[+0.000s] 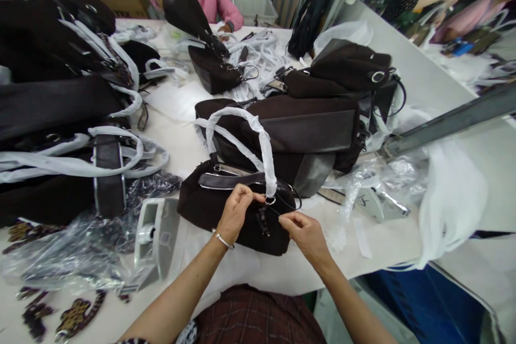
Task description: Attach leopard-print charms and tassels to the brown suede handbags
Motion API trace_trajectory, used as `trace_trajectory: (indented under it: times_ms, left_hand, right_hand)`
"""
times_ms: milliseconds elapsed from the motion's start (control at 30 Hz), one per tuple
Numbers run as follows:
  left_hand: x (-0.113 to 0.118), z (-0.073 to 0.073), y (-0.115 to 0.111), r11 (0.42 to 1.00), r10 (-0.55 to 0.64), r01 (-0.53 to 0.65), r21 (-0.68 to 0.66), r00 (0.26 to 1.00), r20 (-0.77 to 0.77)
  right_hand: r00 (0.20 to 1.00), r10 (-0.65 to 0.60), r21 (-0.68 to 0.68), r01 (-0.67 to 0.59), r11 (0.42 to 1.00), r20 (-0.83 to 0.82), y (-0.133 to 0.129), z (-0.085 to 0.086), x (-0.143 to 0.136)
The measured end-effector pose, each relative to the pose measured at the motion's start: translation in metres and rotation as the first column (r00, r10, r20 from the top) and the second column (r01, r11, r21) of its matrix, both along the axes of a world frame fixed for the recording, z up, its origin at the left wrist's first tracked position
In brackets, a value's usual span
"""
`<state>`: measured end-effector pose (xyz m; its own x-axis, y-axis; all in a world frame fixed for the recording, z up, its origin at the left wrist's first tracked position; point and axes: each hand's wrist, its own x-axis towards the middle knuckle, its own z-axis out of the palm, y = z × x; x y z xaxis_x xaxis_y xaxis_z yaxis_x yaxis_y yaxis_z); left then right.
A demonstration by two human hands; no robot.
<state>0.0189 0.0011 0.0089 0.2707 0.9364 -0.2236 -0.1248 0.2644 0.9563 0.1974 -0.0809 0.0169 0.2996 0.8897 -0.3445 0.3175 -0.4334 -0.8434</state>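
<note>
A dark brown handbag (226, 209) lies in front of me, its handle wrapped in white paper (264, 142) and arching up. My left hand (237, 209), with a bracelet on its wrist, pinches at the metal ring (270, 201) where that handle joins the bag. Below the ring hangs a dark charm (263, 221). Just to the right, my right hand (302, 230) is closed in a pinch on a thin black cord (282, 214) that runs toward the ring. The fingertips partly hide what each hand grips.
More dark bags are stacked behind (306, 123) and on the left (48, 102). A grey-white tape dispenser (157, 236) stands left, near clear plastic bags (80, 258) and patterned charms (76, 314). A metal bar (443, 121) slants in from the right. A person in pink (228, 5) handles a bag opposite.
</note>
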Motion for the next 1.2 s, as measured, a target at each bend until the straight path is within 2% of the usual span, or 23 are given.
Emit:
trace_trajectory:
  times_ms: [67, 133, 167, 233, 300, 333, 400, 467, 533, 667, 767, 867, 1000, 1100, 1200]
  left_hand:
    - [0.001, -0.002, 0.001, 0.999, 0.031, -0.029, -0.042, 0.997, 0.068]
    - [0.003, -0.004, 0.002, 0.999, 0.018, -0.016, -0.038, 0.999, 0.05]
    - [0.004, -0.005, 0.002, 1.0, -0.004, 0.005, -0.03, 1.0, 0.02]
    - [0.007, -0.007, 0.001, 0.998, -0.058, 0.057, -0.02, 0.997, -0.052]
    - [0.009, -0.008, 0.0, 0.996, -0.092, 0.09, -0.026, 0.99, -0.105]
    - [0.01, -0.009, 0.0, 0.995, -0.102, 0.1, -0.029, 0.988, -0.117]
    - [0.009, -0.008, -0.001, 0.991, -0.134, 0.131, -0.028, 0.983, -0.125]
    - [0.008, -0.006, -0.001, 0.986, -0.164, 0.163, -0.02, 0.976, -0.141]
    - [0.007, -0.005, -0.001, 0.987, -0.155, 0.158, -0.003, 0.966, -0.207]
    - [0.007, -0.008, 0.004, 0.982, -0.105, 0.16, 0.105, 0.908, -0.405]
    - [0.01, -0.014, 0.009, 0.971, -0.094, 0.187, 0.148, 0.87, -0.484]
    - [0.013, -0.018, 0.01, 0.972, -0.077, 0.178, 0.156, 0.862, -0.5]
    - [0.013, -0.019, 0.006, 0.965, -0.09, 0.2, 0.172, 0.863, -0.497]
    - [0.014, -0.019, 0.004, 0.954, -0.107, 0.23, 0.193, 0.862, -0.496]
    - [0.017, -0.021, 0.006, 0.953, -0.133, 0.239, 0.185, 0.883, -0.451]
  right_hand:
    - [0.998, -0.068, 0.089, 0.067, 0.994, 0.012, -0.005, 0.005, 0.006]
    - [0.979, -0.174, 0.166, 0.19, 0.968, -0.11, -0.006, 0.008, 0.006]
    - [0.948, -0.224, 0.172, 0.265, 0.949, -0.228, -0.004, 0.009, 0.003]
    - [0.829, -0.283, 0.118, 0.381, 0.917, -0.483, 0.003, 0.011, -0.005]
    - [0.73, -0.289, 0.064, 0.414, 0.908, -0.619, 0.011, 0.012, -0.013]
    - [0.726, -0.281, 0.053, 0.4, 0.915, -0.628, 0.016, 0.012, -0.016]
    - [0.797, -0.251, 0.047, 0.33, 0.943, -0.549, 0.022, 0.011, -0.018]
    - [0.895, -0.199, 0.036, 0.232, 0.972, -0.399, 0.025, 0.01, -0.016]
    - [0.956, -0.164, 0.025, 0.175, 0.984, -0.242, 0.026, 0.009, -0.013]
    - [0.994, -0.111, 0.066, 0.112, 0.991, -0.021, 0.03, 0.008, -0.014]
    - [0.997, -0.06, 0.11, 0.054, 0.992, 0.053, 0.037, 0.007, -0.017]
    - [0.995, -0.095, 0.067, 0.094, 0.993, 0.011, 0.044, 0.004, -0.017]
    - [0.96, -0.166, -0.03, 0.163, 0.986, -0.224, 0.047, 0.0, -0.012]
    - [0.925, -0.148, -0.044, 0.142, 0.989, -0.351, 0.046, -0.001, -0.009]
    - [0.919, -0.134, -0.046, 0.126, 0.991, -0.37, 0.046, -0.001, -0.007]
